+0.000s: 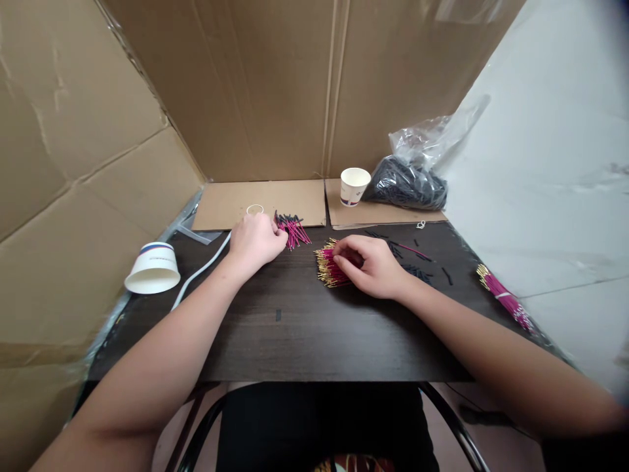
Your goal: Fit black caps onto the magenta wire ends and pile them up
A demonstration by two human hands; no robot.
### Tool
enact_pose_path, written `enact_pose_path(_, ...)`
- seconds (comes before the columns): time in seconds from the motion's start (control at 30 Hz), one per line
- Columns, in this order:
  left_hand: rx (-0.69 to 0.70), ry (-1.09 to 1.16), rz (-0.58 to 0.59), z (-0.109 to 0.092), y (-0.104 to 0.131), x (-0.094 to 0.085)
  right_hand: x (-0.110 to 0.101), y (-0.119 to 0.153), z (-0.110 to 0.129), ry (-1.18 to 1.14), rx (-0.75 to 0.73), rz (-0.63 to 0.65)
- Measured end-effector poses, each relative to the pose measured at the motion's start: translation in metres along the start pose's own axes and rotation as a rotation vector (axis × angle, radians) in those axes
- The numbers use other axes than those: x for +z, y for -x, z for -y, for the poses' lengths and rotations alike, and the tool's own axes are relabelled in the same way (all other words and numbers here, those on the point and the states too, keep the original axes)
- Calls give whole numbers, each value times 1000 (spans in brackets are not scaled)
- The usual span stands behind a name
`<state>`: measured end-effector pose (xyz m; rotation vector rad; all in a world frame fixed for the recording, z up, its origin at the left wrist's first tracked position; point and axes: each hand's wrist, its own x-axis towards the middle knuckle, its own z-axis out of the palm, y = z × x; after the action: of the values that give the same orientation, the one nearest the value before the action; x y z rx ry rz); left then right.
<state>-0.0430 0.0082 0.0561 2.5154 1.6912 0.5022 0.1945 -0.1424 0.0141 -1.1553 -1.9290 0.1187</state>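
Observation:
My left hand (258, 241) is closed, its fingers curled at the left side of a loose pile of pink wires with black sleeves (296, 233). Whatever its fingertips hold is hidden. My right hand (372, 267) bends over a dense bundle of pink wires with gold tips (330, 267), touching it with thumb and forefinger nearly together. I cannot make out what lies between them. Right of this hand, short black sleeves (417, 273) are scattered on the dark table, along with a single pink wire (413, 250).
A tipped paper cup (153, 269) and a white cable (201, 269) are at the left. Behind stand another paper cup (354, 187) and a plastic bag of black sleeves (407, 183) on cardboard (275, 190). A tied wire bundle (505, 298) lies by the right wall.

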Motion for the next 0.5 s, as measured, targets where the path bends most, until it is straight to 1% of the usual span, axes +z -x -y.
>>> enact_pose_path(0.1,2,-27,-10,-2,2,-3,0,0,0,-1,2,3)
enact_pose_path(0.2,17,-21,-52,-3,4,-6,0,1,0,-4,4,8)
enact_pose_path(0.5,34,121,-152,5,0,-7,0,0,0,-6,27,31)
